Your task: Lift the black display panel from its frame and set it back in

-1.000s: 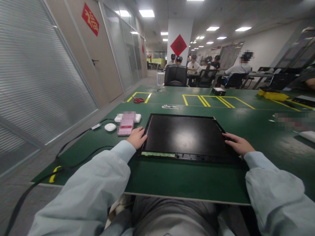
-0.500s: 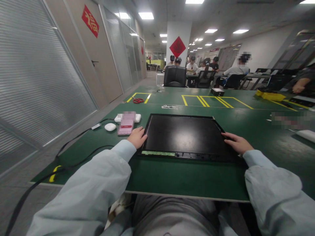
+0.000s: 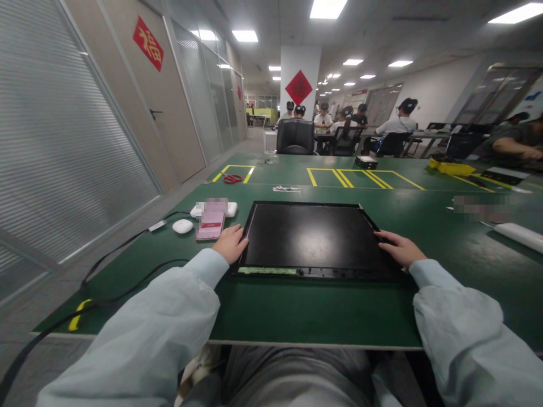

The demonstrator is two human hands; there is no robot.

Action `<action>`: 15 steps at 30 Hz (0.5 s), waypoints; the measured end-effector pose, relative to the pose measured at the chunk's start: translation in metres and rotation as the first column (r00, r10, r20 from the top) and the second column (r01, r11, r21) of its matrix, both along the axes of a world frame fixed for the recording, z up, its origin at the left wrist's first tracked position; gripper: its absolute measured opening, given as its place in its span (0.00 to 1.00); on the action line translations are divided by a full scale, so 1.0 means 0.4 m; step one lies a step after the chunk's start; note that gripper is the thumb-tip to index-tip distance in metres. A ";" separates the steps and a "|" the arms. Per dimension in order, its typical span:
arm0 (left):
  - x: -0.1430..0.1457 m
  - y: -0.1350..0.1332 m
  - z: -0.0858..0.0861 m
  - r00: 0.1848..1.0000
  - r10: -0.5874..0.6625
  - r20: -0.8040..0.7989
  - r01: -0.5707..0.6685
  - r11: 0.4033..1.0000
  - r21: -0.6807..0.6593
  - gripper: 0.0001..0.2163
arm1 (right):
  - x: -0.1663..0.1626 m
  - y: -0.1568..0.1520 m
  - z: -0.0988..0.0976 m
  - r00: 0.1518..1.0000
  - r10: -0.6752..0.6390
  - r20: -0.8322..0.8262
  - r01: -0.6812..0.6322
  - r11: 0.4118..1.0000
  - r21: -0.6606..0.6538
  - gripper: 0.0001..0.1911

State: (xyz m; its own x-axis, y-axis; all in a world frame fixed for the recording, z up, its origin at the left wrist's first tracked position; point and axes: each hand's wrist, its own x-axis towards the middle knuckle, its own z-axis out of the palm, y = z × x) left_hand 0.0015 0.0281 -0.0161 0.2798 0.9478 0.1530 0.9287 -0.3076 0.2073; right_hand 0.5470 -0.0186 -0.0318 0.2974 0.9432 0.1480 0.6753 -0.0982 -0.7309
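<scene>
A flat black display panel (image 3: pixel 311 237) lies on the green table (image 3: pixel 297 308) in front of me, a thin green circuit strip (image 3: pixel 267 271) along its near edge. My left hand (image 3: pixel 230 243) rests against the panel's left edge with the fingers curled on it. My right hand (image 3: pixel 397 247) lies on the right edge, fingers stretched along the frame. Both sleeves are pale blue.
A pink phone (image 3: pixel 209 224), a white earbud case (image 3: pixel 182 226) and a black cable (image 3: pixel 123 249) lie left of the panel. Red scissors (image 3: pixel 231 178) and yellow floor-style markings (image 3: pixel 339 176) sit further back. A black chair (image 3: pixel 296 137) and several seated people (image 3: pixel 399 125) are beyond. A glass wall runs along the left.
Both hands stay on the panel's edges. The view has shifted a little, so everything sits slightly lower and further left in the picture.
</scene>
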 end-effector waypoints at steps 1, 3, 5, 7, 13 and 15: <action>-0.001 0.001 -0.001 1.000 -0.003 0.002 0.003 1.000 0.003 0.22 | 0.000 0.000 0.001 1.000 0.000 0.005 0.000 1.000 -0.007 0.18; -0.002 0.003 -0.002 1.000 -0.010 0.008 0.010 1.000 0.007 0.22 | 0.000 0.000 0.003 1.000 -0.005 0.016 0.005 1.000 -0.019 0.18; -0.003 0.005 -0.003 1.000 -0.012 0.013 0.012 1.000 0.009 0.22 | 0.001 0.001 0.003 1.000 -0.010 0.020 0.011 1.000 -0.019 0.18; -0.003 0.006 -0.004 1.000 -0.012 0.017 0.012 1.000 0.010 0.22 | 0.001 0.001 0.002 1.000 -0.007 0.022 0.007 1.000 -0.008 0.18; -0.004 0.004 0.000 1.000 -0.013 0.025 0.013 1.000 0.009 0.22 | 0.002 0.002 0.001 0.999 0.003 0.032 -0.003 1.000 -0.002 0.19; -0.004 0.003 0.001 1.000 -0.013 0.023 0.013 1.000 0.008 0.22 | 0.003 0.002 0.001 0.999 0.008 0.037 -0.008 1.000 -0.010 0.19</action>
